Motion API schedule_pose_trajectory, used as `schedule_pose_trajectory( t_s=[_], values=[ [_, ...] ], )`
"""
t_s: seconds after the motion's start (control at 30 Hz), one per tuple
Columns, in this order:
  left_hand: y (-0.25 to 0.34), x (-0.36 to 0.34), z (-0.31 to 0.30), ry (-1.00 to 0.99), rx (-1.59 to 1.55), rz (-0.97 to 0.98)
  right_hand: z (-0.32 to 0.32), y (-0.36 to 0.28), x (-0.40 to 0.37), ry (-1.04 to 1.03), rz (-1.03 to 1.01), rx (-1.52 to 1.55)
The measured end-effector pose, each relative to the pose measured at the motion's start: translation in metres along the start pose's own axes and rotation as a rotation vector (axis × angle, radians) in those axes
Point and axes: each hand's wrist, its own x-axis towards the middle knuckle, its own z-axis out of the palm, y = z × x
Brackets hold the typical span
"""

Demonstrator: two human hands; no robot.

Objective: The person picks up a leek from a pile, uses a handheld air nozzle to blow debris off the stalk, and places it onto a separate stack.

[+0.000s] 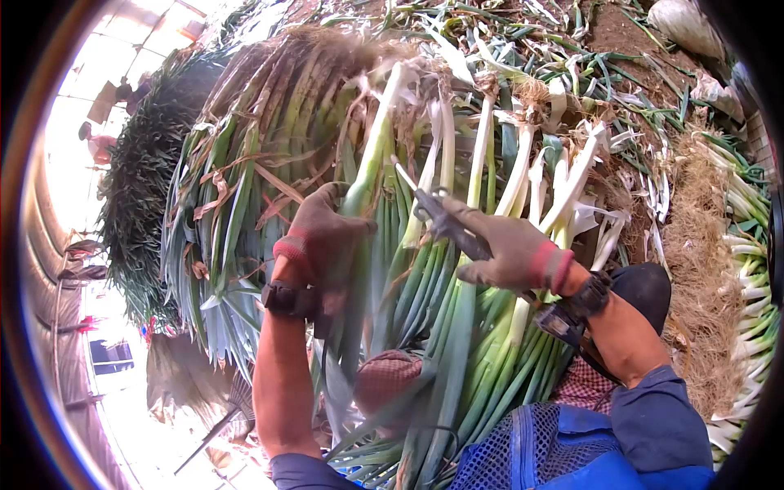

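Observation:
My left hand point(321, 233), in a brown work glove with a red cuff, is closed around a long green onion point(377, 147). The onion's white root end points up and its green leaves hang down, blurred by motion. In my right hand point(508, 247), gloved the same way, is a dark air blow gun point(447, 222), its thin pale nozzle aimed up and left beside that onion. Several trimmed green onions point(498, 327) lie below and right of my hands, white ends up. A large heap of untrimmed green onions point(253, 122) with dry brown roots rises behind my left hand.
Loose leaves and peelings point(539, 41) litter the soil at the top. Cut roots point(694, 245) form a brown pile at right, beside a row of green onions point(747, 302). A dark leafy heap point(143, 188) stands at far left, near bright sheeting. My knee point(645, 290) is close to my right wrist.

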Motion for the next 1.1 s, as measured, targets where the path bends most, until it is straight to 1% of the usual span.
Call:
schedule_pose_trajectory(
  t_s=[0.03,0.07,0.1,0.13,0.17,0.2,0.23,0.3,0.33,0.37,0.43,0.47,0.5,0.53,0.57,0.63,0.67,0.7,0.73,0.77,0.8,0.87,0.9,0.93,0.97,1.0,1.03,1.07,1.1],
  values=[
    [0.011,-0.010,0.000,-0.045,0.006,-0.018,-0.007,-0.008,-0.011,0.003,-0.004,0.002],
    [0.015,-0.015,0.002,-0.091,0.024,-0.103,-0.015,-0.015,-0.023,0.000,0.038,0.003],
    [0.012,-0.019,0.006,-0.089,0.026,-0.102,-0.019,-0.018,-0.031,-0.004,0.080,0.002],
    [0.002,-0.024,0.014,-0.106,0.017,-0.086,-0.016,-0.007,-0.032,0.068,0.109,-0.027],
    [0.001,-0.033,0.021,-0.123,0.009,-0.070,-0.014,0.004,-0.030,0.153,0.044,-0.104],
    [0.001,-0.042,0.029,-0.157,-0.022,-0.098,-0.016,0.011,-0.033,0.074,0.067,-0.101],
    [-0.028,-0.034,0.040,-0.131,0.023,0.007,-0.020,0.010,-0.035,-0.006,0.089,-0.097],
    [-0.021,-0.047,0.061,-0.073,0.250,-0.051,-0.014,0.019,-0.034,-0.003,0.068,-0.070],
    [-0.022,-0.048,0.069,-0.117,0.271,-0.067,-0.012,0.023,-0.033,-0.001,0.051,-0.046],
    [-0.011,-0.058,0.078,-0.122,0.310,-0.093,-0.018,0.017,-0.029,-0.018,0.193,-0.053],
    [-0.033,-0.063,0.103,-0.139,0.330,0.036,-0.016,0.029,-0.029,0.077,0.076,-0.109],
    [-0.019,-0.076,0.113,-0.183,0.236,0.003,-0.012,0.033,-0.028,0.071,0.072,-0.108],
    [-0.020,-0.080,0.123,-0.243,0.218,0.019,-0.007,0.037,-0.028,0.051,-0.045,-0.131],
    [-0.008,-0.092,0.131,-0.263,0.192,0.010,-0.005,0.039,-0.027,0.035,-0.159,-0.154],
    [0.007,-0.108,0.140,-0.283,0.166,0.005,-0.010,0.034,-0.024,0.035,-0.160,-0.155],
    [0.008,-0.134,0.165,-0.290,0.179,0.097,-0.030,0.012,-0.015,-0.029,0.088,-0.199],
    [0.004,-0.140,0.174,-0.423,0.142,0.135,-0.039,0.002,-0.009,0.001,0.153,-0.203],
    [0.001,-0.141,0.180,-0.553,0.104,0.173,-0.032,0.015,0.003,0.077,0.113,-0.209],
    [0.016,-0.147,0.175,-0.626,0.199,0.155,-0.034,0.010,0.008,0.017,0.101,-0.232],
    [0.019,-0.145,0.169,-0.626,0.198,0.155,-0.035,0.006,0.012,-0.042,0.092,-0.254],
    [0.021,-0.139,0.158,-0.645,0.158,0.153,-0.028,0.012,0.019,-0.073,0.034,-0.227],
    [0.011,-0.113,0.135,-0.677,0.109,0.153,-0.025,0.006,0.032,-0.079,0.065,-0.230],
    [0.006,-0.101,0.118,-0.657,0.065,0.100,-0.025,0.003,0.040,-0.082,0.095,-0.235],
    [0.002,-0.088,0.100,-0.595,0.058,0.010,-0.029,0.003,0.050,-0.110,0.127,-0.225],
    [-0.009,-0.070,0.085,-0.594,-0.066,-0.091,-0.027,0.004,0.053,-0.112,0.129,-0.226],
    [-0.031,-0.051,0.078,-0.492,-0.085,-0.062,-0.023,0.007,0.058,-0.155,0.076,-0.221],
    [-0.056,-0.030,0.071,-0.427,-0.010,-0.006,-0.020,0.010,0.064,-0.197,0.023,-0.217],
    [-0.051,-0.019,0.058,-0.438,-0.048,-0.094,-0.016,0.007,0.070,-0.198,0.021,-0.209],
    [-0.059,-0.003,0.051,-0.363,0.030,-0.124,-0.015,0.005,0.077,-0.202,0.026,-0.209]
  ],
)
